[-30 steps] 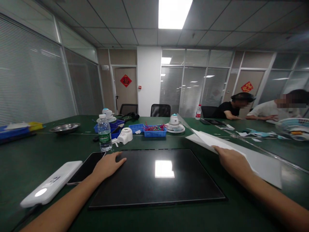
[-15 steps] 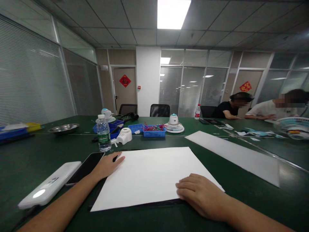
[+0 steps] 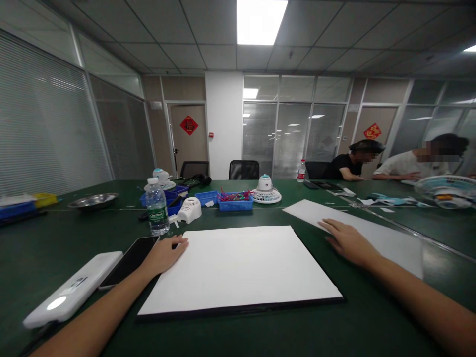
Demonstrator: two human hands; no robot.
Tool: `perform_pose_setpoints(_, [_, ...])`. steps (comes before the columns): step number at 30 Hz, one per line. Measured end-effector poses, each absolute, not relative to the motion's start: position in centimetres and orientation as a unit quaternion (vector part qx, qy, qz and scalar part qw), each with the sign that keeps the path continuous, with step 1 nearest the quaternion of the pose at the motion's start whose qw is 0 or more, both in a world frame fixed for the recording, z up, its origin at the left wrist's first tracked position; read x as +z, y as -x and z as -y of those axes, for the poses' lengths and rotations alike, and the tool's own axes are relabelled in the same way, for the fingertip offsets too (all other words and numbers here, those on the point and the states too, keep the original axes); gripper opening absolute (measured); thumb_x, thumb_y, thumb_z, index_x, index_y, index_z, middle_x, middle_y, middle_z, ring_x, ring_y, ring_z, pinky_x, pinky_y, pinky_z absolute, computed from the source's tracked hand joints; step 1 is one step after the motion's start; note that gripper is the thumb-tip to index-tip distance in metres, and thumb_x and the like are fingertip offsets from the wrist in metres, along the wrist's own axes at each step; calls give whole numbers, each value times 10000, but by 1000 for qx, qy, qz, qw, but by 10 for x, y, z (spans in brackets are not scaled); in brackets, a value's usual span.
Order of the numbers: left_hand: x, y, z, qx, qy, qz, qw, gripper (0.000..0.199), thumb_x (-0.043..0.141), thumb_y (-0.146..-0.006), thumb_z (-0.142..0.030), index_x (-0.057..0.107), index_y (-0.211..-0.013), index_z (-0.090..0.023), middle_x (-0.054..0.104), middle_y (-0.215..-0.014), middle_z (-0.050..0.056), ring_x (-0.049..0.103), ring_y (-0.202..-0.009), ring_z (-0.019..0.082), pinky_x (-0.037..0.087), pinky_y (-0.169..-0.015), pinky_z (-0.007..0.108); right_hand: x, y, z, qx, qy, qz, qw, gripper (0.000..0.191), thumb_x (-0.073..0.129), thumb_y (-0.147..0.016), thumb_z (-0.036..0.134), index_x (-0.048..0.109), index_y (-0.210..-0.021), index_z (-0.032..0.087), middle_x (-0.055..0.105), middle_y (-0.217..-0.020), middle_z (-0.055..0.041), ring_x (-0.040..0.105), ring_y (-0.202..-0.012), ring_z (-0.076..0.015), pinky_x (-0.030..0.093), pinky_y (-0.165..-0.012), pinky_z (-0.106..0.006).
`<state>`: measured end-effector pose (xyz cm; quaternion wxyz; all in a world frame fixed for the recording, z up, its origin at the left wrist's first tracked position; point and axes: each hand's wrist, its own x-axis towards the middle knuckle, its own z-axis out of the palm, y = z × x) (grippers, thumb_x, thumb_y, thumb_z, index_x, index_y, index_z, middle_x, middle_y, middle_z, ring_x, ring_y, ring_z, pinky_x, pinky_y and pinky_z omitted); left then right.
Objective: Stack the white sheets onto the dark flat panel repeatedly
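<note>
A large white sheet (image 3: 241, 270) lies flat on a thin dark board (image 3: 238, 308) in front of me, with the board's dark edge showing along the near and right sides. My left hand (image 3: 167, 255) rests on the sheet's far left corner, fingers loosely stretched and holding nothing. To the right, a long white strip of paper or board (image 3: 394, 243) lies slantwise on the table. Over its left edge is my right hand (image 3: 347, 240), palm down, fingers stretched out. Whether its fingertips touch the strip I cannot tell.
Left of the sheet are a phone (image 3: 130, 260), a white power bank-like device (image 3: 74, 287) and a water bottle (image 3: 156, 208). Farther back stand blue trays (image 3: 235, 204), white fan-like parts (image 3: 265, 191) and a metal dish (image 3: 92, 201). Two people (image 3: 351, 166) sit at the far right.
My right hand has left the sheet's near right edge and moved right and away from me to the long strip. The sheet sits squarer on its board. My left hand stays at its corner.
</note>
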<state>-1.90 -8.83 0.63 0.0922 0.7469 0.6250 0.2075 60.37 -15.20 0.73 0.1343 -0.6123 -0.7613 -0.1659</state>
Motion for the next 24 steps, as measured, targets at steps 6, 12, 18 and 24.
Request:
perform_pose_setpoints(6, [3, 19, 91, 205, -767, -604, 61, 624, 494, -853, -590, 646, -1312, -195, 574, -1426, 104, 491, -1359, 308, 364, -1136, 426, -3, -679, 153, -91, 754, 649, 33, 576, 355, -954, 485, 592, -1315, 103, 631, -1288, -211, 629, -1135, -325, 485, -937, -449])
perform_pose_setpoints(12, [4, 15, 94, 201, -765, -610, 52, 592, 460, -874, -564, 655, -1301, -203, 584, -1418, 124, 535, -1319, 311, 380, -1117, 442, 16, -654, 154, -121, 754, 646, -9, 361, 380, -932, 281, 670, -1094, 140, 707, -994, -207, 687, -854, -315, 473, -718, -413])
perform_pose_setpoints(18, [1, 19, 92, 231, -768, -595, 53, 583, 463, -869, -542, 656, -1298, -198, 550, -1458, 105, 536, -1320, 299, 373, -1126, 397, 26, -622, 158, -172, 752, 637, -11, 307, 395, -936, 334, 625, -1014, 146, 699, -896, -192, 674, -765, -313, 427, -627, -380])
perform_pose_setpoints(24, [2, 22, 93, 240, -773, -583, 69, 547, 482, -872, -522, 672, -1275, -206, 513, -1490, 97, 528, -1330, 280, 335, -1157, 386, 42, -571, 176, -245, 629, 736, 58, 257, 402, -951, 319, 612, -947, 171, 705, -849, -112, 656, -696, -224, 448, -620, -332])
